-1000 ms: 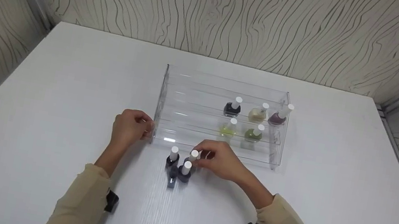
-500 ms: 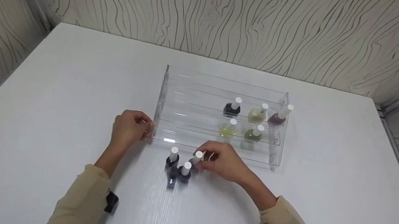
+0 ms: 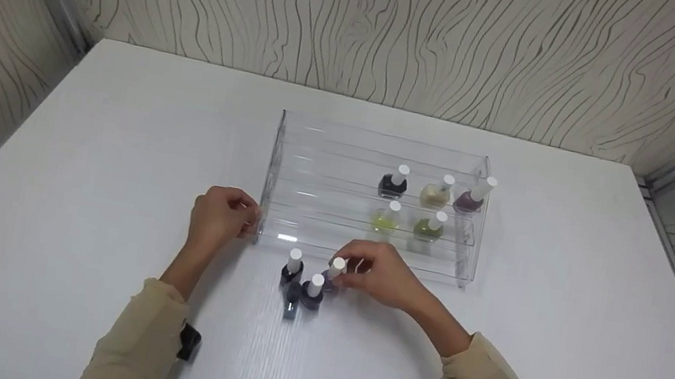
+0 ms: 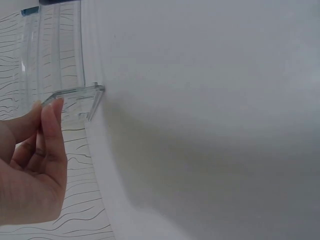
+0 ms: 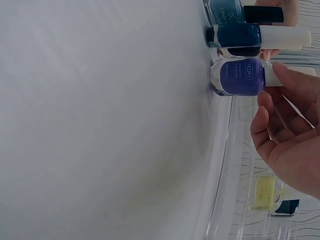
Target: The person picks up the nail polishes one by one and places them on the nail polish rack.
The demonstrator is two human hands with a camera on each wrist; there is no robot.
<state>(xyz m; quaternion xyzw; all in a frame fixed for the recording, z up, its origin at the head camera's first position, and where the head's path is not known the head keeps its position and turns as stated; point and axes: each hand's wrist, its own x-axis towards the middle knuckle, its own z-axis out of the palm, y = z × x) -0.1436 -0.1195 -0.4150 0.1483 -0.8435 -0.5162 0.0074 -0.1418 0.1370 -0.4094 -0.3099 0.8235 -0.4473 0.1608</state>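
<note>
One purple bottle (image 5: 239, 77) pinched by its cap (image 3: 338, 264), in front of the clear rack (image 3: 272, 171)

The right grip (image 3: 378, 272) is narrow: thumb and fingers pinch the white cap of that bottle, just in front of the rack's front edge. Whether its base touches the table (image 3: 98, 210) I cannot tell. The step in hand looks like picking this bottle out of the loose cluster there. Near it, also in front of the rack, stand a first dark bottle (image 3: 292, 272), a second dark bottle (image 3: 312, 295) and a black-capped bottle (image 3: 290, 307).

The left grip (image 3: 220, 217) is narrow too, pinching the rack's left side panel, seemingly to steady it.

Inside the rack's right half, five bottles stand in two rows: a navy bottle (image 3: 392, 187), a cream bottle (image 3: 435, 196) and a mauve bottle (image 3: 468, 203) behind, a yellow bottle (image 3: 384, 221) and an olive bottle (image 3: 428, 228) nearer.

The next move, I judge, calls for a straight lift by the cap, high enough to clear the neighbouring bottles and the rack's front edge.
</note>
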